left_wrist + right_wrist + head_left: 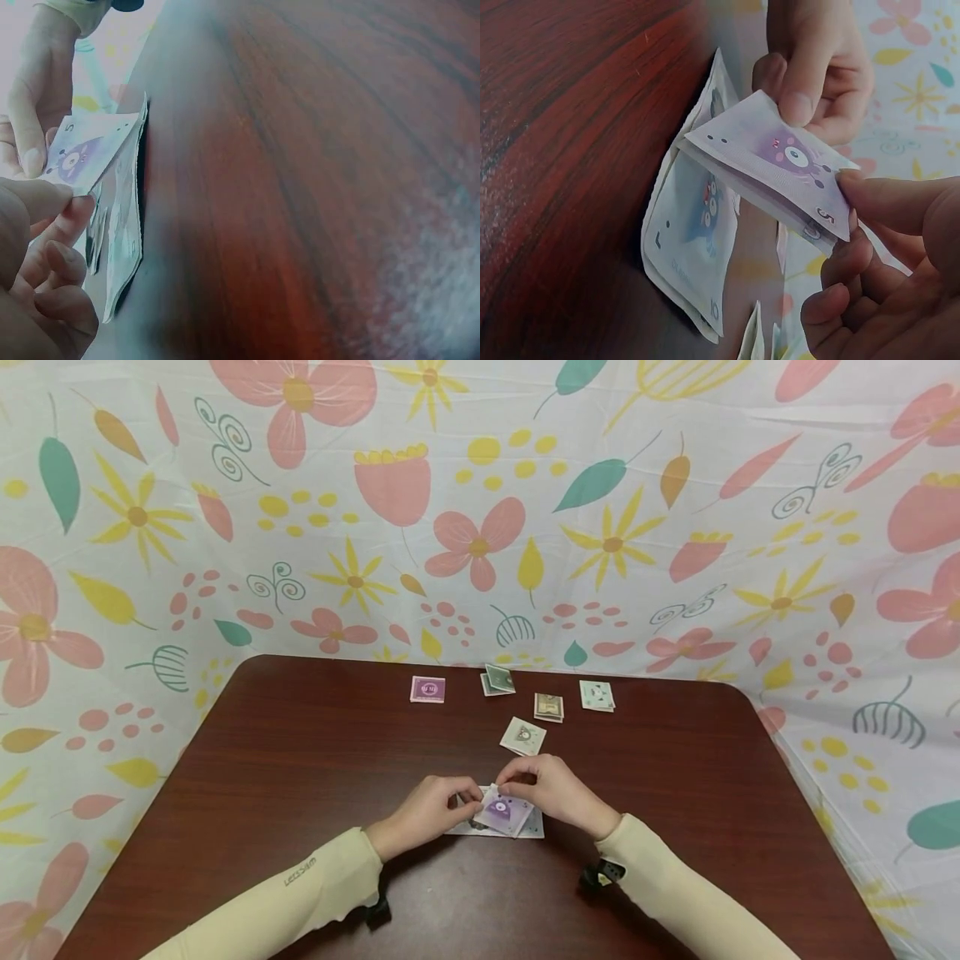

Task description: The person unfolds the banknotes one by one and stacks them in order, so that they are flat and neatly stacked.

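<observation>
Both hands hold a folded purple play banknote (pixel 504 810) between them, printed with a 5 and a one-eyed cartoon creature. My left hand (pixel 429 812) pinches its left edge. At the opposite upper corner, thumb and fingers of my right hand (pixel 557 792) grip it. The right wrist view shows the purple note (pixel 780 154) folded double, its layers slightly apart. Beneath it on the table lies a pale blue play banknote (pixel 694 259) marked 10, partly covered by the purple one.
Beyond the hands, several small folded notes lie on the dark red-brown table (pixel 300 743): a grey one (pixel 523 737), a brown one (pixel 549 707), a purple one (pixel 427 689), a green one (pixel 498 680) standing partly unfolded, and a teal one (pixel 597 695). A flowered cloth (pixel 480 547) hangs behind.
</observation>
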Motion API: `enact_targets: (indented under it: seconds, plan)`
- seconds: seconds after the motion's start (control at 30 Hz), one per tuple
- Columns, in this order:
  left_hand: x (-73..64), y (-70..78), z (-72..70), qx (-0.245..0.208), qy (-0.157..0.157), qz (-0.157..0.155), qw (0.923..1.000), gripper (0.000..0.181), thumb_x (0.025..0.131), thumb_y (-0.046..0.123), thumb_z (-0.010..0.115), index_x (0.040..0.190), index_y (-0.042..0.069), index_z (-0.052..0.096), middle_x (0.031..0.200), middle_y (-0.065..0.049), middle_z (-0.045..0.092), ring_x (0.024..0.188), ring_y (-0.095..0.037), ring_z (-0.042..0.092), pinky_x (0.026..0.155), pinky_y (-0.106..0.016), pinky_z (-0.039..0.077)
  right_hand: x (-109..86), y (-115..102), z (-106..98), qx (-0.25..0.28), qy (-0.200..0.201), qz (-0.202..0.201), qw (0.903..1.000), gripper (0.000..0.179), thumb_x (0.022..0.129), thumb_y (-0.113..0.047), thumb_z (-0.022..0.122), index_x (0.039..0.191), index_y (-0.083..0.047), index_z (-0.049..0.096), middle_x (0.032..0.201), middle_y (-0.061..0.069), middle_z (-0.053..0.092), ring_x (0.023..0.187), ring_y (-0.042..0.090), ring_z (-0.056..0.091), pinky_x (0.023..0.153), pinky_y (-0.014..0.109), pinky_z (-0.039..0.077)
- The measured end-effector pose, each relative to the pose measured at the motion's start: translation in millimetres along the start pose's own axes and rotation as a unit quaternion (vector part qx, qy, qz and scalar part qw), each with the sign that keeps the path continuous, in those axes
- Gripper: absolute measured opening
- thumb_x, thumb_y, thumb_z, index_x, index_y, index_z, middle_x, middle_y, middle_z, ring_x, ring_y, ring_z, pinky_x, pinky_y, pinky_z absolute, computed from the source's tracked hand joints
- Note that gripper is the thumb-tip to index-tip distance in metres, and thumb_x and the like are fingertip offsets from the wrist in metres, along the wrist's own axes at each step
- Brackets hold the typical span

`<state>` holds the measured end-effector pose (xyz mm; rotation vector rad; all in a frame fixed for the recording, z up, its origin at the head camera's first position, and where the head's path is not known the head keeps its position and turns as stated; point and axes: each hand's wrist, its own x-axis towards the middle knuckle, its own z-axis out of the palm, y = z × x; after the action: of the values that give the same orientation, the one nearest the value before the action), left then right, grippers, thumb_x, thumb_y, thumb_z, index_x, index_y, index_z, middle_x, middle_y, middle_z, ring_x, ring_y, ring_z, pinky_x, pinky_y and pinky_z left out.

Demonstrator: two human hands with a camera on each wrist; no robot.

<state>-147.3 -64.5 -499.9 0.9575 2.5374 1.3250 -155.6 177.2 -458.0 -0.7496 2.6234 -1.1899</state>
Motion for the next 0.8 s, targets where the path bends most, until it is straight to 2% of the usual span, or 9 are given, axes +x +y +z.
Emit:
enact_targets:
  seconds: [0.17, 0.37, 0.63, 0.8]
  plan:
    - [-1.6, -0.1, -0.3, -0.016, 0.005, -0.002, 0.9999, 0.005, 0.095, 0.009, 0.075, 0.092, 0.013, 0.074, 0.084, 0.001, 0.075, 0.064, 0.003, 0.054, 0.060, -0.020, 0.047, -0.2, -3, 3, -0.018, 0.004, -0.009, 0.9998, 0.006, 0.095, -0.011, 0.076, 0.096, -0.017, 0.078, 0.091, -0.011, 0.074, 0.083, 0.001, 0.063, 0.075, 0.024, 0.052]
    - [-3.6, -2.6, -0.8, -0.047, 0.022, -0.008, 0.9986, 0.005, 0.094, 0.008, 0.074, 0.091, 0.011, 0.072, 0.083, 0.001, 0.073, 0.063, 0.001, 0.053, 0.058, -0.021, 0.047, -2.8, 0, 2, -0.031, 0.027, -0.018, 0.9990, 0.006, 0.096, -0.014, 0.076, 0.101, -0.017, 0.079, 0.096, -0.005, 0.075, 0.089, 0.006, 0.065, 0.081, 0.029, 0.054]
    - [-7.5, -5.1, -4.4, -0.069, 0.059, -0.046, 0.9948, 0.005, 0.093, 0.005, 0.073, 0.090, 0.009, 0.072, 0.078, 0.001, 0.070, 0.059, 0.000, 0.050, 0.056, -0.020, 0.045, -9.3, 13, 0, -0.100, 0.069, -0.041, 0.9917, 0.016, 0.094, -0.008, 0.076, 0.109, -0.011, 0.081, 0.102, -0.001, 0.075, 0.090, 0.011, 0.066, 0.079, 0.031, 0.054]
    - [-7.9, -4.2, -6.5, -0.071, 0.075, -0.069, 0.9922, 0.007, 0.093, 0.005, 0.074, 0.088, 0.009, 0.072, 0.077, 0.004, 0.068, 0.060, -0.001, 0.051, 0.057, -0.020, 0.045, -11.3, 16, 0, -0.117, 0.080, -0.056, 0.9884, 0.020, 0.094, -0.007, 0.076, 0.113, -0.011, 0.080, 0.105, 0.001, 0.075, 0.091, 0.012, 0.067, 0.080, 0.032, 0.055]
